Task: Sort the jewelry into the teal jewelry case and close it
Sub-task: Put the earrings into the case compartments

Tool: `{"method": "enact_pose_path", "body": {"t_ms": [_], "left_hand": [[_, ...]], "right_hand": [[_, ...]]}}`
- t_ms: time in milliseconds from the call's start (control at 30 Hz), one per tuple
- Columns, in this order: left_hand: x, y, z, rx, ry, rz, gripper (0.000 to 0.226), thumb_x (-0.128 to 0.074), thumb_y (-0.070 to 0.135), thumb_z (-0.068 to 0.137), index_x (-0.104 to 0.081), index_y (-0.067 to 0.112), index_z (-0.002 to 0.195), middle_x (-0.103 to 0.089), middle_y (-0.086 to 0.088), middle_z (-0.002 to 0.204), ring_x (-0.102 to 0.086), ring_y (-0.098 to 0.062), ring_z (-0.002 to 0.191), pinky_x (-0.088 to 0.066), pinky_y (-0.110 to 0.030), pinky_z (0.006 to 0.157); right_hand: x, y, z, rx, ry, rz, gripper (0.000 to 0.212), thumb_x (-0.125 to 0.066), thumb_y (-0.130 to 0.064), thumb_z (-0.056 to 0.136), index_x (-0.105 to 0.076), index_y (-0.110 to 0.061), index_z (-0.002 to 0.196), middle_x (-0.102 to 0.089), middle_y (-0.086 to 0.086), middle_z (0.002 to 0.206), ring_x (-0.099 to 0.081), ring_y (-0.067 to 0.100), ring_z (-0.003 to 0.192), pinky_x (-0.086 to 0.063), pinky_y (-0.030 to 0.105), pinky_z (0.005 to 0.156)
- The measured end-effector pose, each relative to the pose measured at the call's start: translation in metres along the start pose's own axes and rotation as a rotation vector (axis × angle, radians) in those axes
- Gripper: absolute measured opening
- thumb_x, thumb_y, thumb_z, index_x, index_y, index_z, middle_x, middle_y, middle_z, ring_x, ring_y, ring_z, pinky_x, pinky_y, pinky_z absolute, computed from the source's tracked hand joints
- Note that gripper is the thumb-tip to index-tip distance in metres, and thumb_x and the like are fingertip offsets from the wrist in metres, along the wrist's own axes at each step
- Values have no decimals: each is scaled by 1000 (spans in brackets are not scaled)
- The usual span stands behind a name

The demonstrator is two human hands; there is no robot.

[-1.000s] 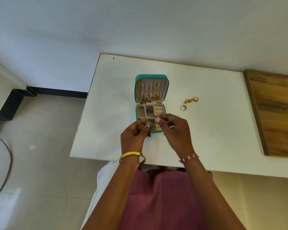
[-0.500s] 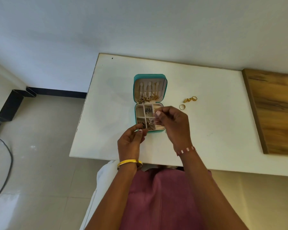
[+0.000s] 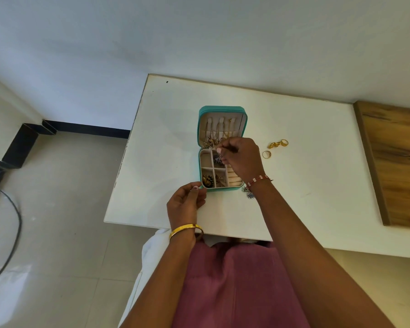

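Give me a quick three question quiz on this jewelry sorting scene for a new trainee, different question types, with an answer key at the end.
1. True or false: the teal jewelry case lies shut on the white table.
2. Multiple choice: the gold rings on the table lie A) left of the case, B) right of the case, C) inside the lid.
3. Fill in: the right hand is over the case's ____ compartments, while the left hand is at its near left corner.

Key: 1 false, the lid is open. 2 B. 3 far (next to the hinge).
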State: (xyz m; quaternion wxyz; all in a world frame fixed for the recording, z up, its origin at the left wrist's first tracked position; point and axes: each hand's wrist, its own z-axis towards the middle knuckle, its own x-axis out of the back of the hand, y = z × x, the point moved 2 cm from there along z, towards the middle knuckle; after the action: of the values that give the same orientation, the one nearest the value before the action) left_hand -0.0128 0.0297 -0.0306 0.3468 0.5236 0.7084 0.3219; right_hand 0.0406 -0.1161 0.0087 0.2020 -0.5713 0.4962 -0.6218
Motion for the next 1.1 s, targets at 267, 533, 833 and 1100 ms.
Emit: {"method": "enact_pose_path", "body": {"t_ms": [267,533,833,1100], "left_hand": [[0,0,-3,-7,2,12,21,-53,3,87,-66,17,79,-69,2,66,-64,-12,66,-56,-20,63],[-13,-11,-24,4,-122,96,23,-51,3,88,-65,18,76,-66,2,62,-62,-7,56,-54,-18,55],[-32,-25,-39,28,-269,229,24,-49,1,88,-64,16,76,-63,-5,68,-60,-6,53,-53,-18,55],[-31,-24,-35,66,-298,231,22,-47,0,89,-62,12,78,-61,-10,68,-60,-5,47,-52,-17,48]], "right_hand": [[3,3,-3,47,80,-160,19,-58,-6,85,-70,-7,100,-69,11,104,-61,19,96,-39,12,75],[55,50,-65,-203,427,252,16,-55,-4,86,-70,-8,92,-61,2,68,-53,12,58,-45,14,49],[46,83,-98,-229,408,-71,8,-63,-5,81,-69,-8,85,-65,11,82,-53,14,66,-37,8,61],[32,82,-94,-110,260,-381,17,-63,-15,84,-67,-9,99,-59,13,98,-59,27,88,-43,28,68]]}}
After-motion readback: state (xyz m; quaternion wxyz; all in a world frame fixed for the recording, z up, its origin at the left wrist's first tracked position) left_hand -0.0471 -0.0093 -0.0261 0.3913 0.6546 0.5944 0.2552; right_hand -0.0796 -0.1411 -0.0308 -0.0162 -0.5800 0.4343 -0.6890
